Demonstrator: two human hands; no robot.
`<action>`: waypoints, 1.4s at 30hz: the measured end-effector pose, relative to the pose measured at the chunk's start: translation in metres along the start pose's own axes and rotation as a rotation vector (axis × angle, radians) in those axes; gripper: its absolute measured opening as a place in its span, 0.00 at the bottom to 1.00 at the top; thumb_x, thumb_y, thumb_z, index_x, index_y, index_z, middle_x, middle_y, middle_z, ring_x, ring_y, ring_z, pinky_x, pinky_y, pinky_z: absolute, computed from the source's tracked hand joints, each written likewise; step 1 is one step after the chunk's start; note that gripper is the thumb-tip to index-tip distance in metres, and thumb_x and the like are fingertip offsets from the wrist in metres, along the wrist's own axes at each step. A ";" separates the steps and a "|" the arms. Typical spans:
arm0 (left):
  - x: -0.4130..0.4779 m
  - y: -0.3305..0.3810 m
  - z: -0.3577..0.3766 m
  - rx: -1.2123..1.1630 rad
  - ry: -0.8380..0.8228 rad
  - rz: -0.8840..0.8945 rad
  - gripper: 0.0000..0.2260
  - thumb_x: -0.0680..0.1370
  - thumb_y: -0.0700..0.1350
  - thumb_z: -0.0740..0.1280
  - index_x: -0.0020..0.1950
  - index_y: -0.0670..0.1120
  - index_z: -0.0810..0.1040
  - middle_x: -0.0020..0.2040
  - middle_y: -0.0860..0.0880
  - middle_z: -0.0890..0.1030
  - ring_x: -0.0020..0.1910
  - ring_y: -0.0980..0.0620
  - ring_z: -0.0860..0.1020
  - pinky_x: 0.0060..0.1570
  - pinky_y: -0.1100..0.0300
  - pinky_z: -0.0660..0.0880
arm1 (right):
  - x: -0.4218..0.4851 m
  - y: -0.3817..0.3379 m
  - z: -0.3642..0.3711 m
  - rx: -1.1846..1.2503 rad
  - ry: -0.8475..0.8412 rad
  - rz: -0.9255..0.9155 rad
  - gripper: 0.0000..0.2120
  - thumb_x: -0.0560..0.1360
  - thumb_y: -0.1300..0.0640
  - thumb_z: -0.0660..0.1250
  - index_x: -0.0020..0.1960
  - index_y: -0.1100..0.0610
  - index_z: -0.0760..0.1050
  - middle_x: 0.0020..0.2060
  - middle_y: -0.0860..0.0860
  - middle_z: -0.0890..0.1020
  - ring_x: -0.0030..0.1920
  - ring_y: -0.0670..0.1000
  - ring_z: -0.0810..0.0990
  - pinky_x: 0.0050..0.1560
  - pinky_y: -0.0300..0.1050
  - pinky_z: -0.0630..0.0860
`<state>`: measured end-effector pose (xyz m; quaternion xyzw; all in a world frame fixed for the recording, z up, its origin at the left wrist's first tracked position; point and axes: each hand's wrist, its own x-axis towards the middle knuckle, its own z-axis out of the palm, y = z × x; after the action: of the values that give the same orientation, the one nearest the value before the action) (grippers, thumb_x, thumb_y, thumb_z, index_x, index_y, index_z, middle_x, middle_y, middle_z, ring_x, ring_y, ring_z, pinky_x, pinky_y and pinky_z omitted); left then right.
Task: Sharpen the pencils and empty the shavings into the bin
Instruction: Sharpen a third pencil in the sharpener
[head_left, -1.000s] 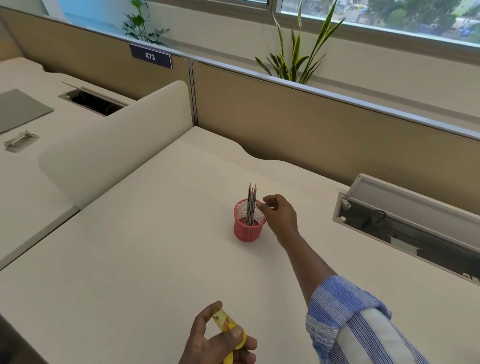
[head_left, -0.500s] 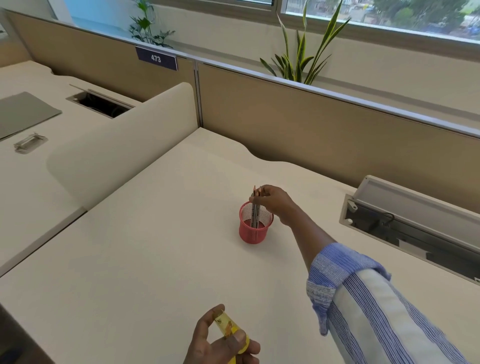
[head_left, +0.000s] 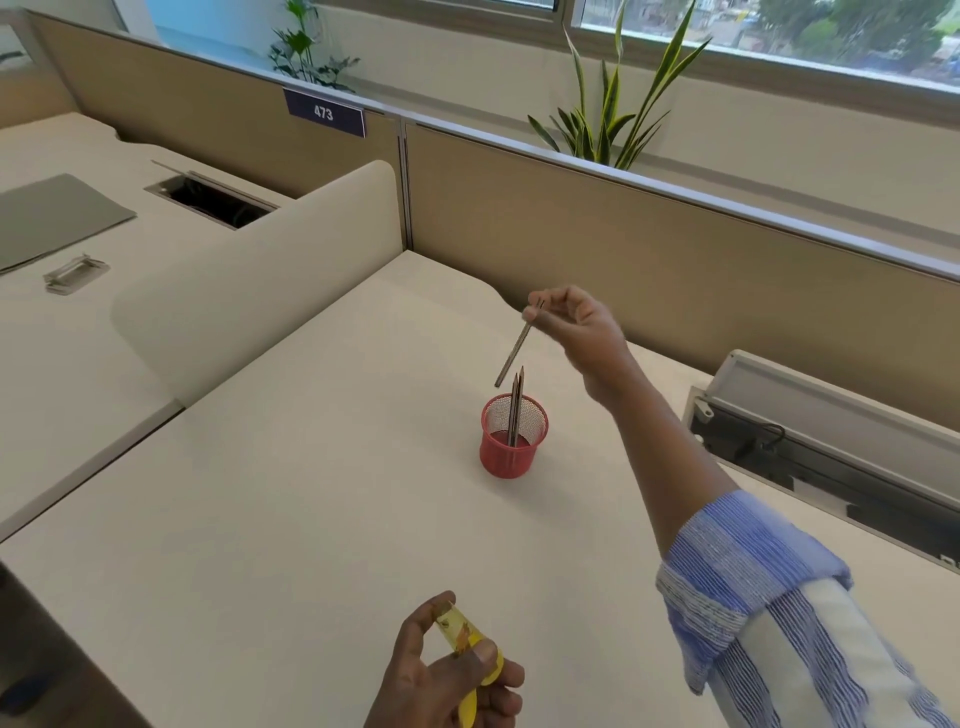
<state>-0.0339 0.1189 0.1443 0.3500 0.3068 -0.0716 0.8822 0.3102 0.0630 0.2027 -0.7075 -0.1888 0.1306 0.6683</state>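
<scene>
A red mesh pencil cup (head_left: 513, 452) stands in the middle of the cream desk (head_left: 291, 509) with two pencils (head_left: 517, 405) upright in it. My right hand (head_left: 576, 332) is raised above and behind the cup, pinching one pencil (head_left: 517, 347) by its top end; the pencil hangs tilted, its lower end just above the cup's rim. My left hand (head_left: 441, 670) is at the bottom edge, holding a yellow translucent sharpener (head_left: 467, 642) with shavings visible inside.
A tan partition (head_left: 675, 260) runs along the desk's far side. An open cable tray (head_left: 831, 441) with a raised lid sits at the right. A rounded cream divider (head_left: 260, 280) separates the left desk, which carries a grey folder (head_left: 52, 218). No bin is in view.
My right hand closed on one pencil in the cup and lifted it up and out. The left hand with the sharpener stayed in place.
</scene>
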 end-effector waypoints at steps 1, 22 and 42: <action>0.000 -0.001 0.001 -0.003 -0.002 0.003 0.22 0.78 0.29 0.65 0.68 0.47 0.70 0.44 0.22 0.81 0.32 0.34 0.81 0.36 0.48 0.76 | -0.006 -0.013 -0.005 0.052 0.006 -0.056 0.09 0.77 0.66 0.73 0.45 0.54 0.76 0.49 0.53 0.85 0.52 0.48 0.83 0.58 0.46 0.78; -0.033 -0.045 0.087 -0.014 -0.082 0.177 0.29 0.72 0.42 0.75 0.72 0.48 0.70 0.49 0.31 0.85 0.41 0.38 0.84 0.44 0.50 0.83 | -0.385 -0.067 -0.074 -0.727 -0.043 0.060 0.16 0.78 0.53 0.69 0.54 0.30 0.75 0.47 0.32 0.84 0.40 0.45 0.81 0.41 0.34 0.76; -0.069 -0.105 0.137 0.308 -0.114 0.437 0.35 0.78 0.34 0.73 0.74 0.64 0.63 0.54 0.43 0.88 0.56 0.48 0.86 0.52 0.56 0.83 | -0.432 -0.054 -0.086 -0.785 0.154 0.076 0.08 0.79 0.54 0.70 0.48 0.44 0.72 0.41 0.36 0.83 0.38 0.46 0.80 0.35 0.37 0.73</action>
<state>-0.0582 -0.0561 0.2024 0.5334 0.1593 0.0552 0.8289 -0.0434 -0.2027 0.2339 -0.9232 -0.1474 0.0196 0.3544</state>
